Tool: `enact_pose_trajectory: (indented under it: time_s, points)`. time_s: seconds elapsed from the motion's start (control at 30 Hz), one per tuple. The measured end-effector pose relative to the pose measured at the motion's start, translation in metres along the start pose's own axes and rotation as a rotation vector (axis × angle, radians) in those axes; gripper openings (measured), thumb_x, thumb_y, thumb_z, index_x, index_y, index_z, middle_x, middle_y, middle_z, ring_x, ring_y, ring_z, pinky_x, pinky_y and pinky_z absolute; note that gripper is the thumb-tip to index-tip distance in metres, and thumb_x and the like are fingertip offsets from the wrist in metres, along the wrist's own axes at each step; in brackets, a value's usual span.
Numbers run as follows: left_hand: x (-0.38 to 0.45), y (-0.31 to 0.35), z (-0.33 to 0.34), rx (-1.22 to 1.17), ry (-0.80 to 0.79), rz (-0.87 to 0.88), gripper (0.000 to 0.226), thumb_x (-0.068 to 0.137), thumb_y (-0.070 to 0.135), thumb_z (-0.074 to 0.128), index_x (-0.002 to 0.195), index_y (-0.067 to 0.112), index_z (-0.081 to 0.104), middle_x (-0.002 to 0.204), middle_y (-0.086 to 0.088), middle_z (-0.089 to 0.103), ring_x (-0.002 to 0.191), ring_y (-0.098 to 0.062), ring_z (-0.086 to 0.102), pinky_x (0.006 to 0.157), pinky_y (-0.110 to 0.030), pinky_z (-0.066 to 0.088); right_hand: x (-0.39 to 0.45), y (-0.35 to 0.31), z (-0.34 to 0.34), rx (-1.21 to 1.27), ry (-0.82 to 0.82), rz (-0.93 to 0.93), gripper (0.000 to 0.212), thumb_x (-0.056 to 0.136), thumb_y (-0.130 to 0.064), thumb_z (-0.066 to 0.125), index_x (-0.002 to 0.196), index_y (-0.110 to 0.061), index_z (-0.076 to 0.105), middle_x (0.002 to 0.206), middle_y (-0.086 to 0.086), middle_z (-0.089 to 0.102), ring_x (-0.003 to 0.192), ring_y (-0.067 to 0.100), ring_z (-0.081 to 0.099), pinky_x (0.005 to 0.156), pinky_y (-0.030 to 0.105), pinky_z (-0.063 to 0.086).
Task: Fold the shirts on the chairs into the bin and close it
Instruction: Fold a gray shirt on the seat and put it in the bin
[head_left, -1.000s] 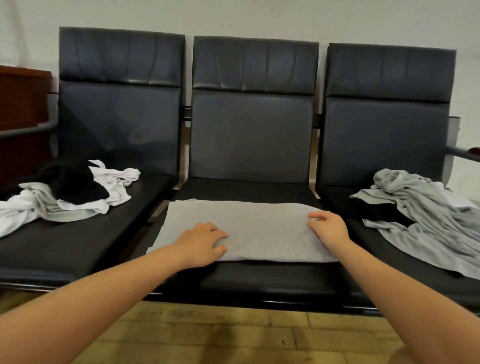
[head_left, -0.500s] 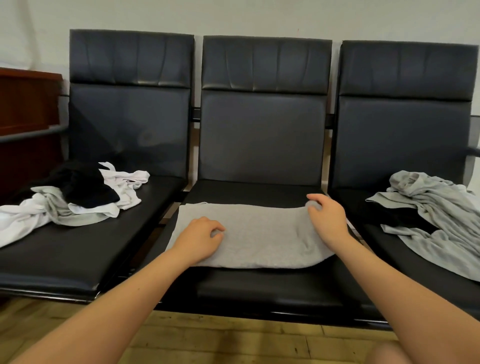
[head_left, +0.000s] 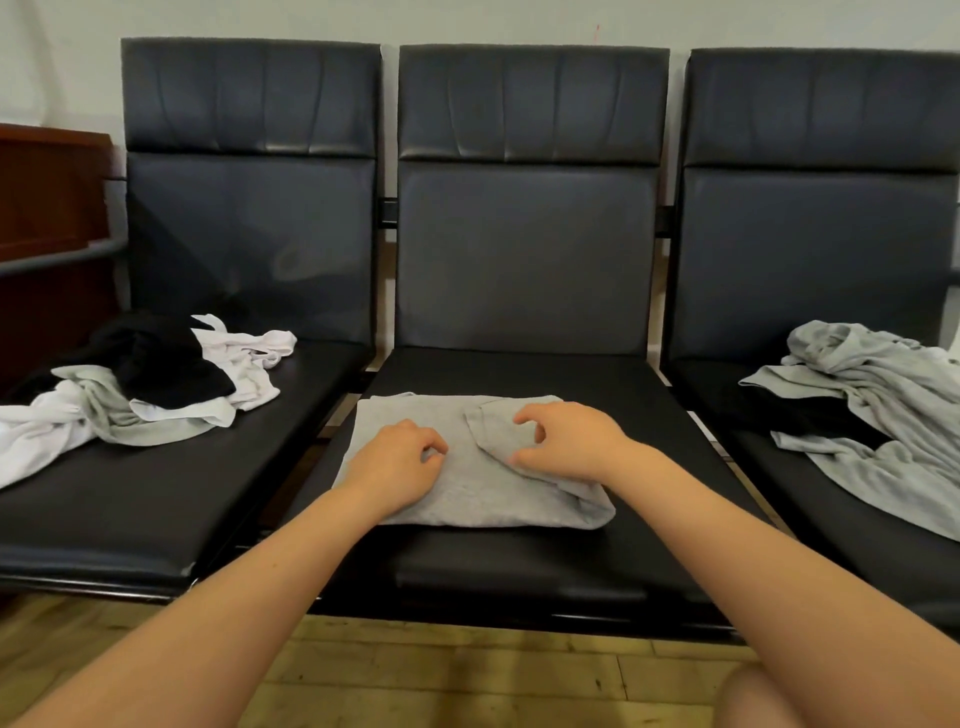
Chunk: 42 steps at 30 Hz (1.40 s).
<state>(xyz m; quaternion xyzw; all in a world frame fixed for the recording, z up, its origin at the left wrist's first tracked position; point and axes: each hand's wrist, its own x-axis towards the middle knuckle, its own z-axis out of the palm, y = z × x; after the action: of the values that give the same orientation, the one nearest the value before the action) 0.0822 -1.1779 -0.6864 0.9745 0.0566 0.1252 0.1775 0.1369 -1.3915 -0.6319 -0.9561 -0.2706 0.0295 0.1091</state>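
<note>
Grey shirt (head_left: 467, 483), soft, half-folded rectangle

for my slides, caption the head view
Right hand folds grey shirt while left hand pins it.

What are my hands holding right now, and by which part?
The right hand pinches the grey shirt by its folded-over right flap; the left hand rests on its middle.
</note>
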Motion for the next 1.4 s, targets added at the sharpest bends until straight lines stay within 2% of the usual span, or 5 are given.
enact_pose_trajectory:
  time_s: [0.2,0.43,0.57,0.83,1.4]
  points:
    - [0.001,0.002,0.001,-0.015,-0.006,0.023,0.024,0.096,0.029,0.049,0.113,0.03,0.066,0.117,0.004,0.057,0.105,-0.013,0.055,0.094,-0.028,0.044,-0.014,0.023,0.002,0.162,-0.039,0.077,0.02,0.08,-0.043,0.067,0.08,-0.024,0.061,0.079,-0.006,0.054,0.071,0.011,0.051,0.059,0.024,0.039]
    - [0.0,0.002,-0.002,-0.099,0.0,-0.015,0.024,0.095,0.025,0.05,0.113,0.028,0.066,0.118,0.004,0.059,0.095,-0.009,0.055,0.084,-0.023,0.043,-0.013,-0.002,0.006,0.432,0.233,0.046,0.012,0.082,-0.024,0.068,0.086,-0.013,0.065,0.08,-0.005,0.057,0.072,0.013,0.055,0.056,0.02,0.04]
    - [-0.002,-0.001,-0.004,-0.167,0.022,-0.034,0.026,0.096,0.019,0.048,0.114,0.026,0.065,0.119,0.005,0.062,0.094,-0.008,0.055,0.083,-0.022,0.042,-0.022,-0.027,0.007,0.741,-0.253,-0.052,0.025,0.092,-0.032,0.063,0.109,-0.014,0.065,0.092,0.008,0.073,0.068,0.014,0.068,0.057,0.021,0.054]
    - [0.01,0.02,0.001,-0.279,0.048,-0.107,0.029,0.096,0.021,0.043,0.117,0.024,0.062,0.105,0.001,0.068,0.099,-0.014,0.06,0.088,-0.029,0.046,-0.001,0.024,0.019,0.551,0.239,0.17,0.026,0.09,-0.02,0.052,0.094,-0.001,0.068,0.091,0.016,0.069,0.087,0.034,0.065,0.069,0.042,0.053]
    - [0.078,0.066,0.04,-0.222,0.016,-0.233,0.049,0.093,0.029,0.051,0.14,0.019,0.042,0.132,-0.008,0.056,0.119,-0.027,0.053,0.092,-0.033,0.043,0.009,0.06,0.044,0.375,0.22,0.117,0.035,0.087,-0.033,0.062,0.121,-0.035,0.055,0.11,-0.007,0.052,0.091,0.009,0.057,0.079,0.028,0.05]
